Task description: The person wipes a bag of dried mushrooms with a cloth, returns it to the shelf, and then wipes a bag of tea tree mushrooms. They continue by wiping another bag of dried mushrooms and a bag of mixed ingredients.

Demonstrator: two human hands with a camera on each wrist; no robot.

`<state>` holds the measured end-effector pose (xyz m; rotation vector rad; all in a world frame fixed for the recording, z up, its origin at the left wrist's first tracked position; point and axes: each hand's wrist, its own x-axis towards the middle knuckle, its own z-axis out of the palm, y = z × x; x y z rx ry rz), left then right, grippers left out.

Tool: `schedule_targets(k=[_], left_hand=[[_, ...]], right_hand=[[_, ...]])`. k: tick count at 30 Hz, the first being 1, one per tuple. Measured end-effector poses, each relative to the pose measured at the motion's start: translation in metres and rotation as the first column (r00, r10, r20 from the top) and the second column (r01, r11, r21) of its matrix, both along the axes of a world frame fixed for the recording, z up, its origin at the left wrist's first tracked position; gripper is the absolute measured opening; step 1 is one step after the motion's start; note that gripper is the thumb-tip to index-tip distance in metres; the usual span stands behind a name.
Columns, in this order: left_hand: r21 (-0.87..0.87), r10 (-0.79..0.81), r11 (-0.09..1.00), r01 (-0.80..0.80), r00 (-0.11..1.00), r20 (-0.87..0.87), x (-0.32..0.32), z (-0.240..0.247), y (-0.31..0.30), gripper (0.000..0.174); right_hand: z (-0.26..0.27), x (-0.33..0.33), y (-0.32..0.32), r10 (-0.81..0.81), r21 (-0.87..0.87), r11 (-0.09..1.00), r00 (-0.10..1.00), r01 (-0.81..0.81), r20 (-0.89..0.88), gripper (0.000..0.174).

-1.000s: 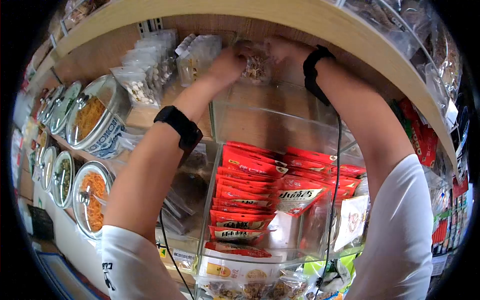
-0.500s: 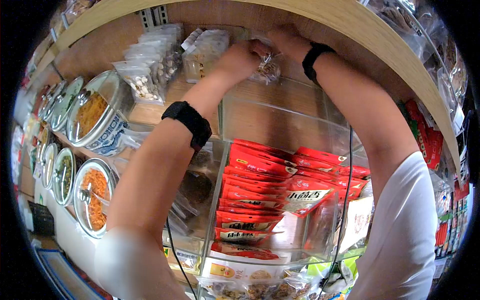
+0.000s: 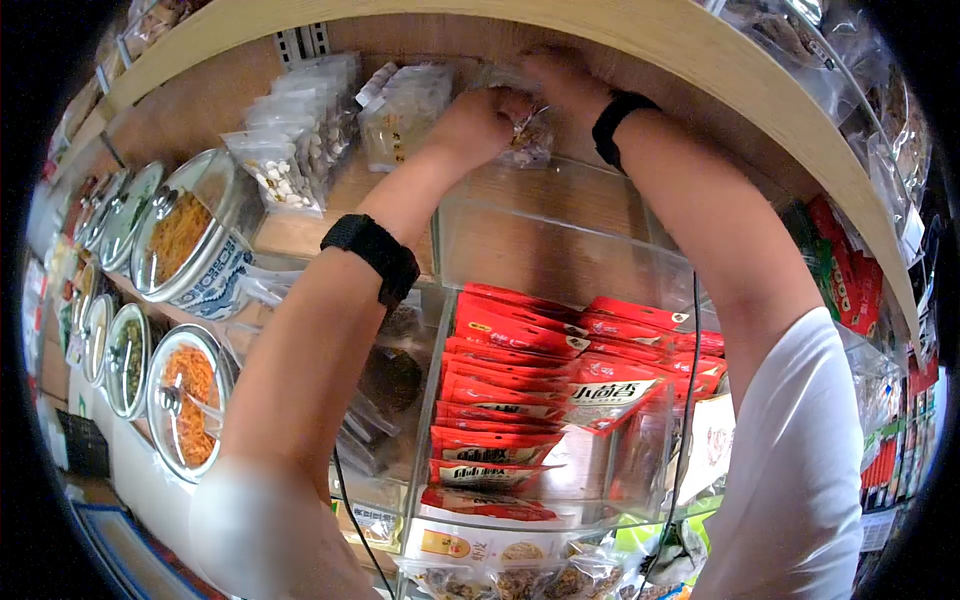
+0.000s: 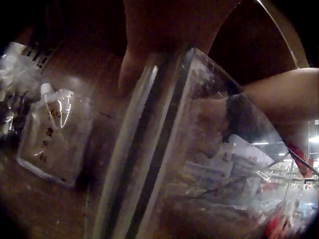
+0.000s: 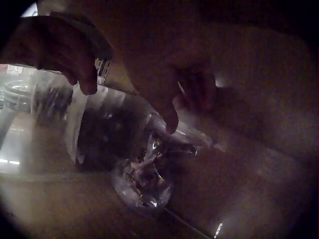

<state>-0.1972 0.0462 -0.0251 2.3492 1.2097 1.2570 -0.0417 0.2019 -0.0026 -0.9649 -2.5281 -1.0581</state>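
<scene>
Your R hand (image 3: 560, 78) seems to pinch, thumb and fingers together, the gathered top of a clear plastic bag of brownish dried pieces (image 3: 530, 148). Your L hand (image 3: 478, 122) reaches in right by it, fingers bent; too dark to tell if it grips anything.

The bag is low over the upper light-brown wood shelf (image 3: 285, 234), near the back; can't tell if its base bears on the wood. Clear acrylic panels (image 3: 540, 240) stand in front.

Progress, as I judge it: your bag is in among the stock but not let go, so it's prob. partway, w/ release and any straightening left. To your left, the clear packets w/ dark printing (image 3: 400, 125) and, further over, the clear packets of white pieces (image 3: 285, 180) stand upright in rows, approx. lined up, w/ no hand on them. Below, the red packets w/ white-and-black labels (image 3: 500, 410) sit in overlapping rows, some leaning; they look sorted, untouched. Can't tell how many bags, if any, remain after this one.
</scene>
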Motion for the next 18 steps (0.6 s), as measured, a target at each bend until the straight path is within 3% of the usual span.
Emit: schedule_targets(k=[1, 4, 7, 11, 13, 16, 17, 18], left_hand=[[0.036, -0.002, 0.999, 0.002, 1.0, 0.003, 0.0, 0.002, -0.002, 0.022], [-0.027, -0.014, 1.0, 0.016, 0.997, 0.076, 0.002, 0.004, -0.001, 0.031], [0.035, -0.061, 0.998, 0.056, 0.981, 0.187, 0.001, 0.008, -0.011, 0.031], [0.103, -0.054, 0.994, 0.033, 0.978, 0.202, 0.001, 0.025, -0.035, 0.03], [0.063, 0.056, 0.996, -0.067, 0.986, 0.155, 0.005, 0.032, -0.059, 0.029], [0.044, 0.021, 0.999, -0.023, 0.999, 0.048, 0.002, 0.05, -0.093, 0.027], [-0.048, 0.132, 0.99, -0.135, 0.989, -0.073, 0.003, 0.058, -0.112, 0.025], [0.054, -0.012, 0.998, 0.014, 0.999, -0.037, -0.004, 0.046, -0.105, 0.024]], right_hand=[[0.003, -0.002, -0.004, -0.002, 0.003, 1.0, 1.0, 0.002, -0.002, 0.023], [0.011, -0.009, -0.027, 0.166, -0.01, 0.984, 0.939, -0.178, -0.302, 0.026], [0.021, -0.011, -0.062, 0.133, -0.036, 0.987, 0.919, -0.157, -0.372, 0.027], [0.035, -0.012, -0.115, 0.097, -0.069, 0.988, 0.897, -0.14, -0.43, 0.028], [0.042, -0.012, -0.143, 0.067, -0.088, 0.989, 0.891, -0.119, -0.449, 0.029], [0.059, -0.014, -0.186, 0.029, -0.027, 0.999, 0.927, -0.042, -0.374, 0.031], [0.058, -0.011, -0.204, -0.009, 0.024, 1.0, 0.956, 0.017, -0.293, 0.033], [0.055, -0.004, -0.191, -0.016, -0.184, 0.983, 0.995, -0.003, -0.102, 0.034]])
